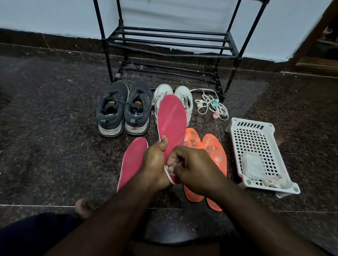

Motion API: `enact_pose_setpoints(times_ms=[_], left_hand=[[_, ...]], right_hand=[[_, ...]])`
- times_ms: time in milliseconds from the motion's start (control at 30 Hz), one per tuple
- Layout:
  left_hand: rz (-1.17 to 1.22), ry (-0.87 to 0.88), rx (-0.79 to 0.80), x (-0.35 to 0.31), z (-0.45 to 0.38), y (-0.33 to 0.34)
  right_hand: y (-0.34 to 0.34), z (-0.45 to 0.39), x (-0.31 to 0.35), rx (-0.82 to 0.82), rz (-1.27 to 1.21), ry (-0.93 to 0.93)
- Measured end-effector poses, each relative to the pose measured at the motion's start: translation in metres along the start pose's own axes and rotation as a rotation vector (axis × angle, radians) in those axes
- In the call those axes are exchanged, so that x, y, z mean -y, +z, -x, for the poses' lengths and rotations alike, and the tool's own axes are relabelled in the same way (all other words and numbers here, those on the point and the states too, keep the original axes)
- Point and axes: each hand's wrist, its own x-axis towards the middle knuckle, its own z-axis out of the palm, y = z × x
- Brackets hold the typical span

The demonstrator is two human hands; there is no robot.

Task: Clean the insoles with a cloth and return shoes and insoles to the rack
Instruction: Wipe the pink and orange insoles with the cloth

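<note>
Your left hand point(155, 160) grips the pink insole point(172, 126) near its heel, thumb up along the left edge, toe end standing up and away from you. Your right hand point(193, 167) is curled around a small pale cloth point(170, 167), only a scrap of it showing, pressed to the heel end.

Judgement: wiping is underway at the heel. Keep the left grip low and firm so the insole does not flex; work the cloth in strokes from heel toward toe. Shift the left thumb when the cloth reaches it, or that strip stays dirty. Turn to a fresh face of the cloth when it greys.

Just left of your left hand, the second pink insole point(132, 161) lies on the floor point(48, 122). Just right of your right hand, two orange insoles point(216, 161) lie side by side, visibly spotted, likely needing more pressure.

Beyond the hands: dark shoes point(124, 110), white shoes point(183, 97) partly hidden by the raised insole, loose laces point(211, 104), then the rack point(172, 41), its lower shelves bare. Far right, a white basket point(268, 136) holds more rags.
</note>
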Motion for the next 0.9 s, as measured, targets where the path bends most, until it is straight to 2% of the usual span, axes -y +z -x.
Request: enact_pose_setpoints(times_ms=[67, 133, 200, 300, 367, 500, 567, 667, 900], left_hand=[[0.010, 0.085, 0.009, -0.001, -0.004, 0.000], [0.011, 0.216, 0.022, 0.000, -0.005, 0.002], [0.022, 0.273, 0.060, 0.002, -0.004, 0.003], [0.017, 0.234, 0.103, 0.005, -0.003, 0.002], [-0.016, 0.222, 0.101, 0.008, -0.004, 0.002], [-0.106, 0.272, 0.084, 0.010, -0.002, 0.002], [-0.130, 0.273, 0.070, 0.009, -0.001, 0.003], [-0.088, 0.237, 0.080, 0.009, -0.003, 0.003], [-0.127, 0.260, 0.086, 0.007, -0.001, 0.002]], right_hand=[[-0.009, 0.000, -0.004, -0.021, -0.126, 0.022], [-0.022, -0.008, -0.014, -0.239, -0.201, 0.020], [-0.029, -0.017, -0.023, -0.401, -0.121, -0.006], [-0.015, -0.022, -0.029, -0.385, 0.152, -0.167], [-0.005, -0.023, -0.030, -0.373, 0.248, -0.215], [-0.014, -0.034, -0.038, -0.495, 0.251, -0.117], [-0.015, -0.031, -0.037, -0.477, 0.242, -0.087], [-0.006, -0.022, -0.031, -0.397, 0.235, -0.137], [-0.013, -0.036, -0.033, -0.496, 0.245, -0.076]])
